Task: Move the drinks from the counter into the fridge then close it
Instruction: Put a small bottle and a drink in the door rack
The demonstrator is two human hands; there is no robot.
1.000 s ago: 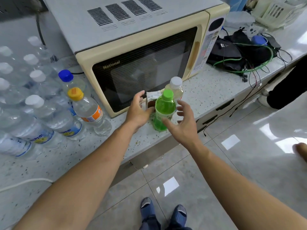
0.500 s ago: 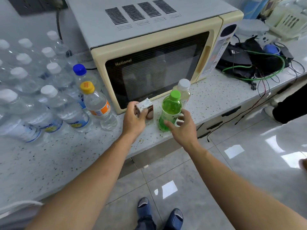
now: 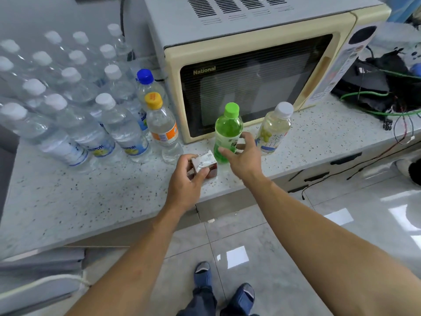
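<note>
Head view | left hand (image 3: 185, 181) grips small drink carton (image 3: 204, 164) on counter (image 3: 91, 197) | right hand (image 3: 245, 156) fingers curled round green bottle (image 3: 227, 133), just beside carton.

The microwave (image 3: 255, 71) walls off the back of the counter (image 3: 91, 197), so nothing passes behind the green bottle (image 3: 227, 131), which stands just before its door. Left of the microwave a packed block of water bottles (image 3: 75, 106) fills the counter to the wall; the orange-capped bottle (image 3: 162, 128) and blue-capped bottle (image 3: 148, 87) close the gap against the microwave's left side. Right of the green bottle, the pale bottle (image 3: 274, 128) stands near, with a narrow gap between them. Right of the microwave, a dark bag and tangled cables (image 3: 382, 87) cover the counter. Open speckled counter lies in front of the microwave and the water bottles, reachable from the floor side.
</note>
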